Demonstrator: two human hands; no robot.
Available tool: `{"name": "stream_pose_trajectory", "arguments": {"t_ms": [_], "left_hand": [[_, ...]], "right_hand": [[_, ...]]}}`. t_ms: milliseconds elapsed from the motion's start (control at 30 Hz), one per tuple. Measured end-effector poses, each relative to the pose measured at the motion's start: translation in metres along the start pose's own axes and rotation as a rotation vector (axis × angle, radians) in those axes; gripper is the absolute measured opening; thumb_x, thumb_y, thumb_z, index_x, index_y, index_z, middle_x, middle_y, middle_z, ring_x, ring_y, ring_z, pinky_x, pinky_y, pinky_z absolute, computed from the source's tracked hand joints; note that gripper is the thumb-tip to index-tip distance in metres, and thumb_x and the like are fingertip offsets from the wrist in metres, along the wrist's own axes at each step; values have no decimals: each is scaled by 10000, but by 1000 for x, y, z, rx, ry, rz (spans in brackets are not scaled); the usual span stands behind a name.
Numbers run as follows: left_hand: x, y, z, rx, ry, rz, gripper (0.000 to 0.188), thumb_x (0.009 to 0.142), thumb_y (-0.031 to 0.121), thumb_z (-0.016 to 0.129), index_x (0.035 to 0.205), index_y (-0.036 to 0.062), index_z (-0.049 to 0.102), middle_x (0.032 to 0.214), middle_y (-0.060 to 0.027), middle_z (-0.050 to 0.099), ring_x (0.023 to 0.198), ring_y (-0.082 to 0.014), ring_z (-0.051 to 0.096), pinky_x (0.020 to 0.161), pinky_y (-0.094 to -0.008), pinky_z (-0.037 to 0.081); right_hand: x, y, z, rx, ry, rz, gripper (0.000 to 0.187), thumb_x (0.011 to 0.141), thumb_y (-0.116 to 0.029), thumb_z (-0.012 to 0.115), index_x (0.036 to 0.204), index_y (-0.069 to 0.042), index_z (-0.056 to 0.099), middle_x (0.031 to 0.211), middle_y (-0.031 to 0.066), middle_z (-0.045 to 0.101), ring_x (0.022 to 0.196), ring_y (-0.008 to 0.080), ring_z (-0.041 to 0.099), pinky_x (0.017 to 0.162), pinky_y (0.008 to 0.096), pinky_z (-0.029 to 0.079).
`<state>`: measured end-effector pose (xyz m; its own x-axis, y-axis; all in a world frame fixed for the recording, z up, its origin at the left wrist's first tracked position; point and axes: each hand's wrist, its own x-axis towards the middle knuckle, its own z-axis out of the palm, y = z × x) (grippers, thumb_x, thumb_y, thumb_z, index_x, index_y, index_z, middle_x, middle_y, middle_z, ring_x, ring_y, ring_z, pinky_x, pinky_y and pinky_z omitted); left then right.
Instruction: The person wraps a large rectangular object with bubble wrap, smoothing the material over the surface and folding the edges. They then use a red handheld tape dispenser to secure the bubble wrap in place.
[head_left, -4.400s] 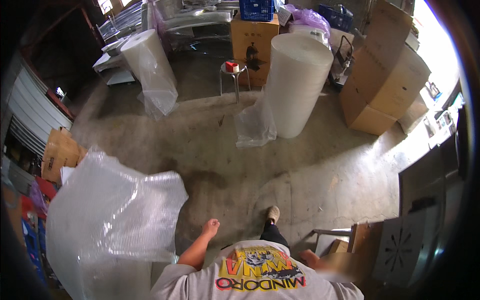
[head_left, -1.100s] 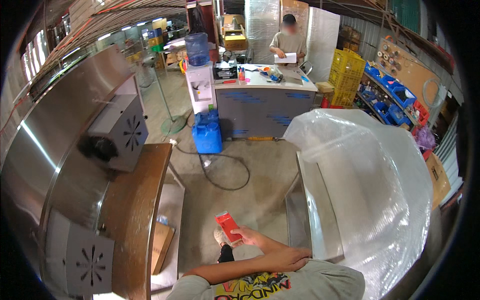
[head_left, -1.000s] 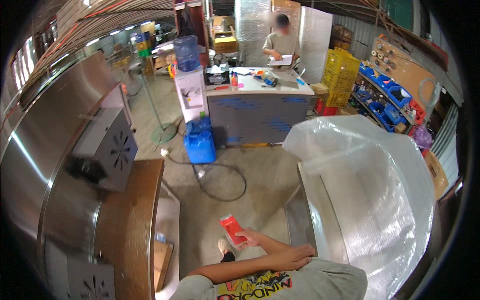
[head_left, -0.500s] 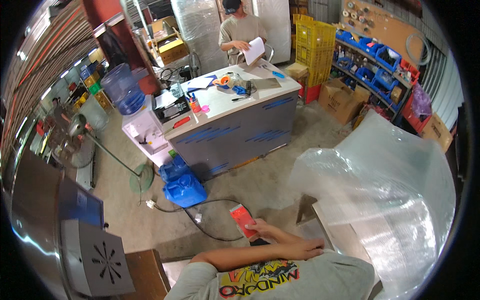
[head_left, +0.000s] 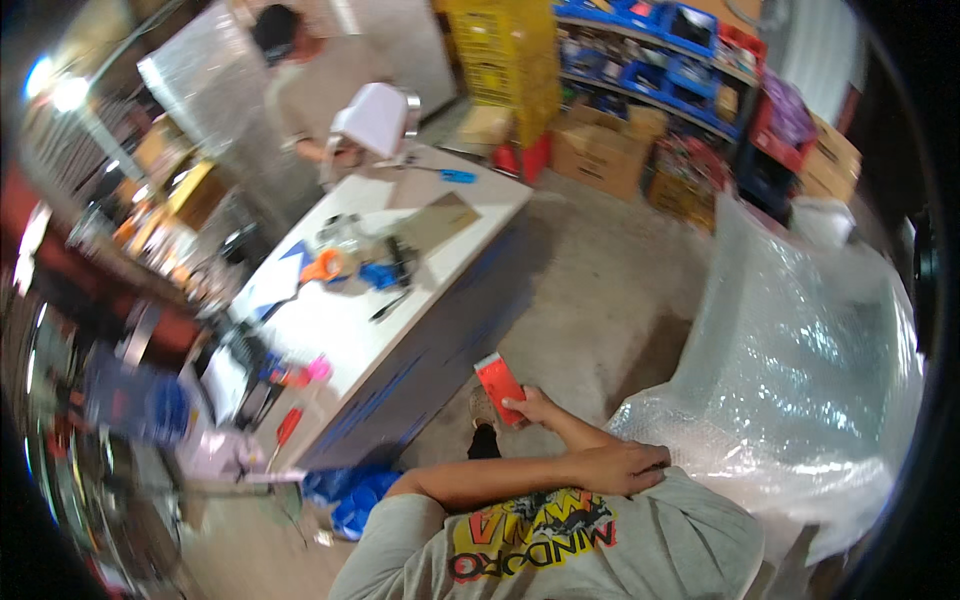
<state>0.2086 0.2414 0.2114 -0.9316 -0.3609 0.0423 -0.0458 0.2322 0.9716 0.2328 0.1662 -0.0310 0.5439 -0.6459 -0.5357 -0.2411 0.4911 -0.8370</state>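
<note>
A flat red packet (head_left: 500,388) with a whitish end is held in my right hand (head_left: 533,406), in front of my body. The thumb lies across its face and the fingers go behind it. My left forearm crosses my chest. At its end my left hand (head_left: 632,468) is closed at the grey right sleeve (head_left: 672,490), its fingers curled and their tips partly hidden. Below the packet shows a shoe (head_left: 481,405) on the concrete floor.
A white-topped counter (head_left: 335,325) bears tape, papers and tools at left. Behind it another person (head_left: 335,95) holds white sheets. Bubble wrap (head_left: 790,350) bulges at right. Cardboard boxes (head_left: 600,155), yellow crates (head_left: 505,70) and blue bins (head_left: 690,95) stand beyond. Blue jugs (head_left: 360,500) sit on the floor.
My view has swung right and closer to the counter, with blur at left. The packet stays in my right hand and my left hand stays at the right sleeve. A shoe has come into view.
</note>
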Motion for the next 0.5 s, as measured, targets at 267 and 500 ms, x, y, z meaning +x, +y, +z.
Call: {"name": "stream_pose_trajectory", "arguments": {"t_ms": [267,500], "left_hand": [[4,-40,-229,-147,-194,145,200,896,150,616,1049,26,581,867,-108,619,809,-199,606,716,-318,490],[128,-99,-405,96,56,30,268,899,209,642,1111,48,607,984,-30,592,881,-139,547,750,-285,468]], "right_hand": [[4,-110,-118,-170,862,-361,446,841,-268,683,1129,40,538,917,194,662,855,300,673,702,375,517],[-77,-184,-182,-220,1227,-270,364,807,-207,731,998,24,523,899,227,611,883,393,619,747,431,488]]}}
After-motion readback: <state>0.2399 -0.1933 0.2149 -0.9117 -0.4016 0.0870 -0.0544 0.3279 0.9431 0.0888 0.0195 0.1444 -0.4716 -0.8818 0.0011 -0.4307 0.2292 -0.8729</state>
